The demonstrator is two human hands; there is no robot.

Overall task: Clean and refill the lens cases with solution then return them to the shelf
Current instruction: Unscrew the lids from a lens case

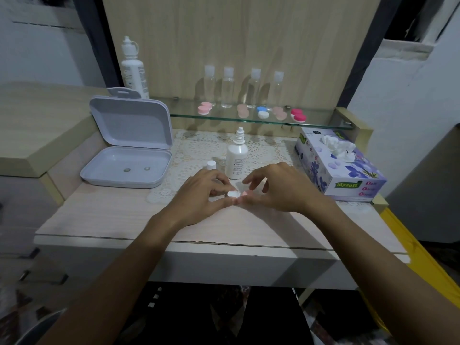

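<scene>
Lens case (235, 194): lying low over the desk (104, 215), white cap showing at the left fingertips, pink end at the right fingertips.
Left hand (199, 194): pinching the white end, fingers (219, 179) curling narrowly around it.
Right hand (278, 188): pinching the pink end, fingers (251, 180) curling in, forefinger arching above.
Solution bottle (236, 158): standing uncapped just beyond the fingertips, on the lace mat (199, 148).
Loose cap (211, 165): sitting just beyond the left fingers.
Open box (127, 160): lying well left of the fingers, lid standing up.
Tissue box (341, 168): sitting right of the right fingers.
Glass shelf (321, 118): running beyond the fingers, carrying other lens cases (298, 115), clear bottles (227, 87), a large bottle (133, 68).
</scene>
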